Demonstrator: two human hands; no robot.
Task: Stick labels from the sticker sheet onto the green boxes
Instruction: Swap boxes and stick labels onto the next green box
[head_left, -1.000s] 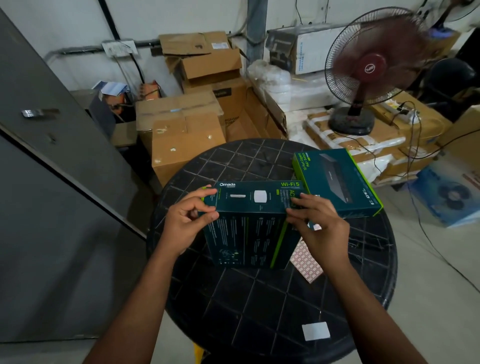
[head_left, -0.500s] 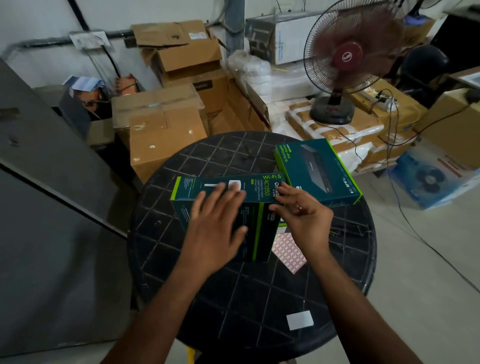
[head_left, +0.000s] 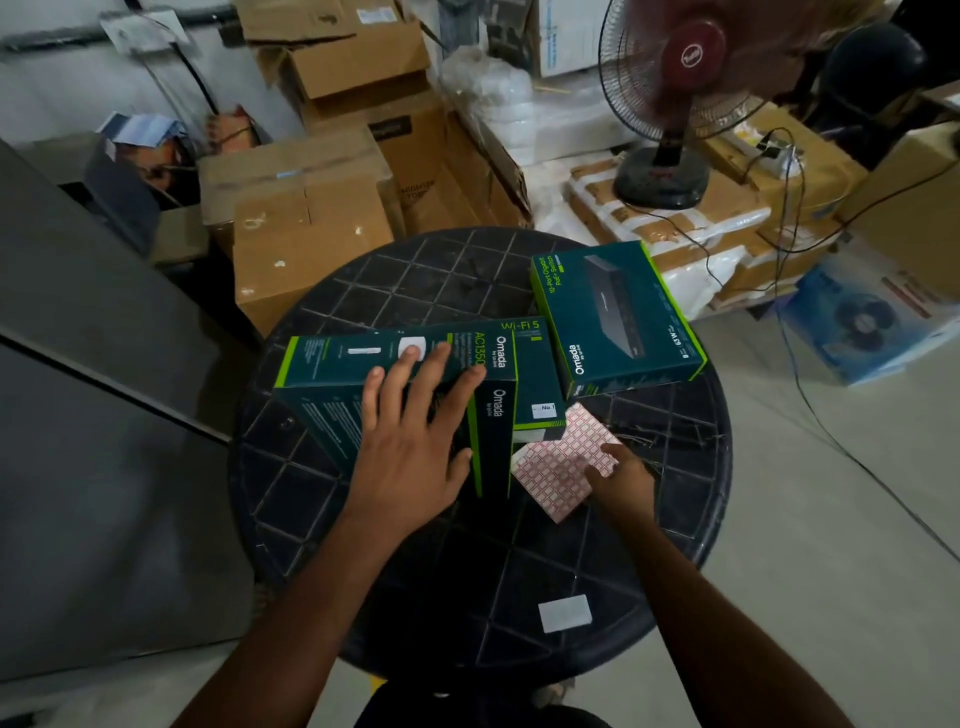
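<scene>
A green Wi-Fi box (head_left: 332, 364) stands in the middle of the round black table (head_left: 415, 275). My left hand (head_left: 415, 441) lies flat on it, fingers spread over its top and front. A small white label marked "No. 1" (head_left: 545, 409) is stuck at the box's right end. A second green box (head_left: 618, 317) lies flat behind it on the right. The red-and-white sticker sheet (head_left: 556, 467) lies on the table just right of the Wi-Fi box. My right hand (head_left: 621, 480) rests on the sheet's right edge and touches it with its fingertips.
A loose white label (head_left: 564, 614) lies near the table's front edge. Several cardboard boxes (head_left: 306, 244) are stacked behind the table. A running pedestal fan (head_left: 680, 78) stands at the back right, with cables (head_left: 810, 395) trailing over the floor. A grey panel (head_left: 104, 364) stands at the left.
My right hand left the Wi-Fi box's right end and came down onto the sticker sheet. A "No. 1" label now shows on the box. My left hand stays flat on it.
</scene>
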